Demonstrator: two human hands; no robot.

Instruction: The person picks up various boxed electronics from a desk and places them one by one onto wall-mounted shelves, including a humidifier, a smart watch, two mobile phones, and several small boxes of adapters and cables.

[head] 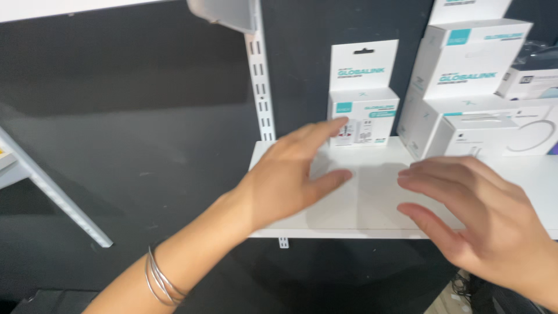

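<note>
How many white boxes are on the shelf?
5, maybe more hidden: a small box by the left hand, a big box, one atop it, two low at right.

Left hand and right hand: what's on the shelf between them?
Nothing: in the head view, only bare white shelf lies between the left hand and right hand.
</note>
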